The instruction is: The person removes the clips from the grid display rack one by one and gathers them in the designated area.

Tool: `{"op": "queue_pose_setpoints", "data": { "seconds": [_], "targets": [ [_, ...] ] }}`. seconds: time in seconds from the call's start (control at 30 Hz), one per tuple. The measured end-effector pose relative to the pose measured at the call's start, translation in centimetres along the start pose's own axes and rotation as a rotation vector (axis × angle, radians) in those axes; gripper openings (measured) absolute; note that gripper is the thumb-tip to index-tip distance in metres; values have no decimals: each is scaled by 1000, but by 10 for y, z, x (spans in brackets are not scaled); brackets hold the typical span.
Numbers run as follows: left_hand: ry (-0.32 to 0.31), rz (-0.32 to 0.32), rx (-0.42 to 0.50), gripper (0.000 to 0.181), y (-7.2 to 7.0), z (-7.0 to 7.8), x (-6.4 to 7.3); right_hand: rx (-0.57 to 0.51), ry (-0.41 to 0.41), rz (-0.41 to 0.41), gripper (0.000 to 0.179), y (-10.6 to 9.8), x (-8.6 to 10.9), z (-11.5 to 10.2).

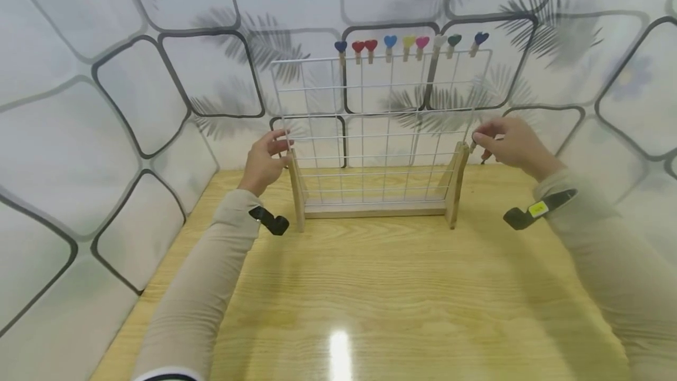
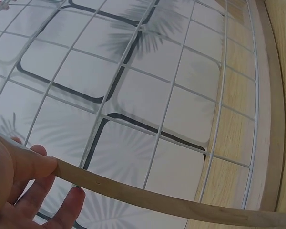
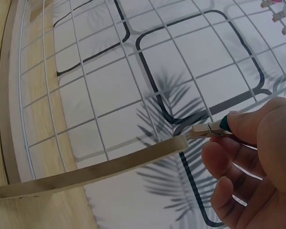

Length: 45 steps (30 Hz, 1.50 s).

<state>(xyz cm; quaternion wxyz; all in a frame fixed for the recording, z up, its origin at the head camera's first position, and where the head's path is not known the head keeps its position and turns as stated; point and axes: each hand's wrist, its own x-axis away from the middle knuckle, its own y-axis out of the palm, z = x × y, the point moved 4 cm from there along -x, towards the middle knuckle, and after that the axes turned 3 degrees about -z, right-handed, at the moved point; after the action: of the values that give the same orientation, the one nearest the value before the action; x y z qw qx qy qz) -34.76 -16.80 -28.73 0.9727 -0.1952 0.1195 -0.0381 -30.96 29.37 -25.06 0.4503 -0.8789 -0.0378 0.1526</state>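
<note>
A white wire grid stands upright in a wooden stand. My left hand holds the stand's left post near its top, thumb on one side and fingers on the other. Between the thumb and fingers of my right hand is a small wooden clothespin with a dark green end, mostly covered by the thumb. Its tip is at the grid's side edge, just by the top of the right post; whether it clips the wire I cannot tell.
Along the grid's top wire sit several heart clothespins, among them a pink one, a yellow one and a dark blue one. Below is a wood-grain table. A patterned cloth wall rises behind and at the sides.
</note>
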Motion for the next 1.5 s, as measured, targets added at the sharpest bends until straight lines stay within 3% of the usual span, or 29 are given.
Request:
{"op": "queue_pose_setpoints", "data": {
  "seconds": [0.17, 0.47, 0.7, 0.97, 1.5],
  "targets": [
    [8, 20, 7, 52, 2, -1, 2, 7, 42, -13, 34, 3, 9, 21],
    [51, 43, -129, 54, 2, -3, 5, -8, 143, -112, 43, 23, 20, 69],
    [99, 38, -232, 54, 1, -3, 7, -65, 177, -149, 43, 42, 28, 101],
    [107, 54, -231, 51, 2, -5, 9, -110, 214, -211, 45, 62, 38, 122],
    [95, 80, -204, 50, 4, -6, 4, -85, 232, -310, 43, 90, 48, 150]
  ]
}}
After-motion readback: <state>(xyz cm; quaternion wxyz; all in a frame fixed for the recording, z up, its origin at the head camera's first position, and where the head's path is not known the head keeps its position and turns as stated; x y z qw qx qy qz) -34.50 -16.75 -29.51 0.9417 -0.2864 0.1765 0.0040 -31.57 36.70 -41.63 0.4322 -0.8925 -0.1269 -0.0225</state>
